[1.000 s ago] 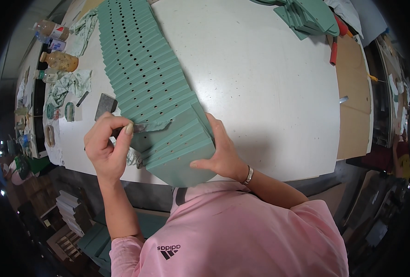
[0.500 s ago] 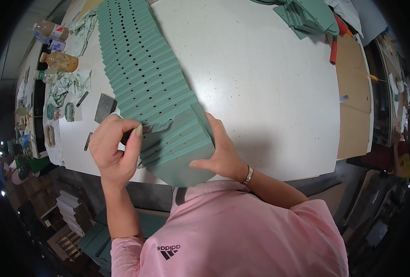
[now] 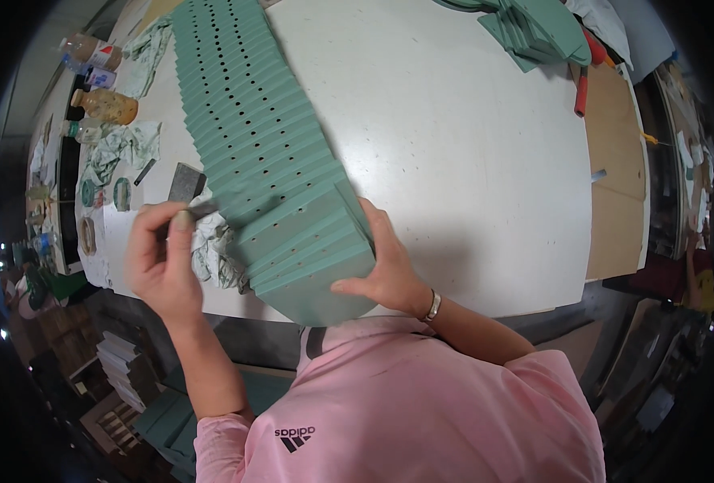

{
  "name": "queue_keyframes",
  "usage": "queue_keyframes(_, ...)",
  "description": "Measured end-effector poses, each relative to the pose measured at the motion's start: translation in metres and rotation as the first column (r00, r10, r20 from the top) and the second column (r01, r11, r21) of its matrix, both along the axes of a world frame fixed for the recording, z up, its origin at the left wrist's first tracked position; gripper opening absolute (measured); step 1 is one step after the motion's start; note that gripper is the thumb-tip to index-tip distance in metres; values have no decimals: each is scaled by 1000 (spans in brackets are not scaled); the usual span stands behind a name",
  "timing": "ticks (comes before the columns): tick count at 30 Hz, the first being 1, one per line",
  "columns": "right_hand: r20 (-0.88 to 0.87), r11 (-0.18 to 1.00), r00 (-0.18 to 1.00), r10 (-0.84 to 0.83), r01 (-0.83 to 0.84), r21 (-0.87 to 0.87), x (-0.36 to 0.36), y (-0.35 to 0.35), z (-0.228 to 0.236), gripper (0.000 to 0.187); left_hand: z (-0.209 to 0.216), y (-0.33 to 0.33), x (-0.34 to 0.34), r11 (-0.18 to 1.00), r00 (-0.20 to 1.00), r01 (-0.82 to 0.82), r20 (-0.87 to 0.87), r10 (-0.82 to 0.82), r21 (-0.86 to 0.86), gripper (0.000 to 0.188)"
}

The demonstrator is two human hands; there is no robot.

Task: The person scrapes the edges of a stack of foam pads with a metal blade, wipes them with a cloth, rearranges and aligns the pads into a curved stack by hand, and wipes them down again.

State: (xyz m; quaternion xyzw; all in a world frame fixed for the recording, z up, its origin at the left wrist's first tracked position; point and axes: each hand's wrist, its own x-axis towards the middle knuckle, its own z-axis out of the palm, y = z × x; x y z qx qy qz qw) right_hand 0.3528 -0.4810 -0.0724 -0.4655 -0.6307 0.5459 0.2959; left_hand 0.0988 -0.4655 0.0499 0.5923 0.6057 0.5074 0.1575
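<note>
A long overlapping row of green panels [image 3: 248, 137], each with small dark holes, runs from the far left of the white table toward my body. Nearest me is a green panel with a rounded edge [image 3: 316, 294]. My right hand [image 3: 389, 266] grips the right edge of the nearest panels, thumb on top and fingers along the side. To the left of the row, my left hand [image 3: 164, 258] pinches a thin dark grey flat piece [image 3: 204, 210] between thumb and fingers; its exact kind is unclear. Below that piece lies a crumpled stained cloth [image 3: 216, 249].
A grey block [image 3: 186, 183] lies beside the row. Along the left edge are rolls of tape [image 3: 122, 194], stained rags [image 3: 123, 153] and bottles [image 3: 107, 105]. More green panels [image 3: 534, 32] and a red-handled tool [image 3: 581, 90] sit at the far right of the white table [image 3: 469, 185].
My left hand has moved left off the panels with the grey piece, uncovering the crumpled cloth. The row's far part has shifted slightly; my right hand stays in place.
</note>
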Motion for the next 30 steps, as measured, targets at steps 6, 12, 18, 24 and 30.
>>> queue_keyframes(6, -235, 997, 971, -36, 51, 59, -1, -3, -17, 111, -43, -10, -116, 930, 827, -367, 452, 335, -18, 11)
queue_keyframes(12, -120, 993, 991, -58, 44, -113, -2, -6, -2, 118, -111, -20, -275, 671, 490, -691, 508, 709, -269, 6)
queue_keyframes(18, -284, 966, 943, -172, 104, -238, -4, -13, -9, 123, -165, 14, -359, 568, 435, -769, 412, 801, -293, 5)
queue_keyframes(24, -259, 951, 942, -215, 142, -273, -6, -13, -3, 124, -151, 44, -352, 398, 446, -889, -236, 863, -226, 18)
queue_keyframes(30, -212, 962, 957, -196, 146, -232, -3, -13, -4, 119, -103, -2, -199, 866, 978, -185, 0, 209, -465, 36)
